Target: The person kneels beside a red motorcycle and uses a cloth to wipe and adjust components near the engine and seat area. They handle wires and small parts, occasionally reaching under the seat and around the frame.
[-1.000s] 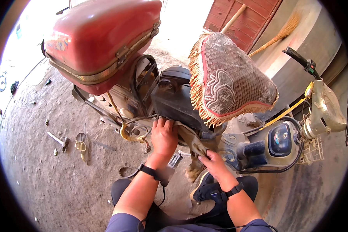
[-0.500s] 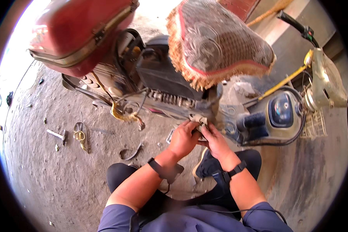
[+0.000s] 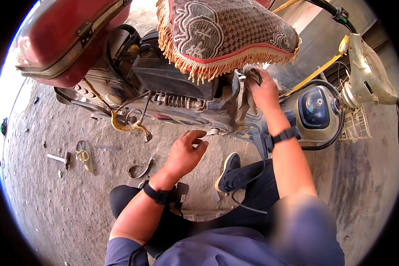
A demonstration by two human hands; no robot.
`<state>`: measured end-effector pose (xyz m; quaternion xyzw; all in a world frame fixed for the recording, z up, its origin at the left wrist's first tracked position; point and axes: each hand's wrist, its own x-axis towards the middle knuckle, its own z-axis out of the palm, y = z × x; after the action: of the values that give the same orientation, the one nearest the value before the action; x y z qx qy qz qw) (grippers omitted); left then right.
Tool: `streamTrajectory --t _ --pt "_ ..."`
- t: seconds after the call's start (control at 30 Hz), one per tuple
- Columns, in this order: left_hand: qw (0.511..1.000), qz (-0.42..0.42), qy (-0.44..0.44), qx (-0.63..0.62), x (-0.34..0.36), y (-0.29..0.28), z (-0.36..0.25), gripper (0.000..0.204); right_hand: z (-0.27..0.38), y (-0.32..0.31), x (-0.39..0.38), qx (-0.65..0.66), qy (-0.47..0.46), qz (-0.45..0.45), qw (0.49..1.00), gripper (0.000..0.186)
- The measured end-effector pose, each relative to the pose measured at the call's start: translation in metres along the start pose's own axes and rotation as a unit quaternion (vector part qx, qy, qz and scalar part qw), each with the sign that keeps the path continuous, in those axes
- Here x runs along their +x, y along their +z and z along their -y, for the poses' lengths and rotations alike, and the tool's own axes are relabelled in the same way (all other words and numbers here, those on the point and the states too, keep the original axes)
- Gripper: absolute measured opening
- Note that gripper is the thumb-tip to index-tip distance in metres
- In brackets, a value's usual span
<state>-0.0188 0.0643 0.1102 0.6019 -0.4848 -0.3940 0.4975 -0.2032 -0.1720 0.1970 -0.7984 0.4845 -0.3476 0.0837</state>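
A scooter with its side bared stands before me, its patterned, fringed seat cover (image 3: 235,35) at the top. My right hand (image 3: 266,91) is closed on a dirty grey-brown rag (image 3: 244,98), held against the upright frame part below the seat's front. Lower and to the left, my left hand (image 3: 185,153) is apart from the rag, its fingers loosely bent and spread with nothing visible in them. Its fingertips lie close to a small pale metal fitting (image 3: 213,131) on the scooter's lower frame. The spring shock absorber (image 3: 179,101) sits above that hand.
A red rear box (image 3: 62,44) overhangs the far left. A taped wire bundle (image 3: 127,127) dangles from the frame. On the ground lie a hammer (image 3: 60,158), a flat piece with yellow cord (image 3: 84,156) and a curled dark strip (image 3: 141,170). The handlebar (image 3: 343,17) juts out at right.
My hands, together on the rag at the lower frame before, have parted. The right carried the rag up toward the seat's front; the left drew back left. The view shifted slightly.
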Motion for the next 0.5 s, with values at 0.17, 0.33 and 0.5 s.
streamTrajectory --t 0.17,0.33,0.5 --pt "0.999 0.021 -0.001 0.035 -0.001 -0.002 -0.008 0.032 -0.024 0.055 0.042 -0.027 0.05 0.074 0.996 0.042" --pt "0.998 0.022 0.006 0.052 -0.005 -0.007 -0.017 0.032 -0.033 0.069 0.025 0.106 -0.005 0.085 0.991 0.036" --pt "0.997 0.019 0.013 0.077 -0.005 -0.013 -0.018 0.03 -0.031 0.038 -0.02 0.069 -0.071 0.088 0.991 0.033"
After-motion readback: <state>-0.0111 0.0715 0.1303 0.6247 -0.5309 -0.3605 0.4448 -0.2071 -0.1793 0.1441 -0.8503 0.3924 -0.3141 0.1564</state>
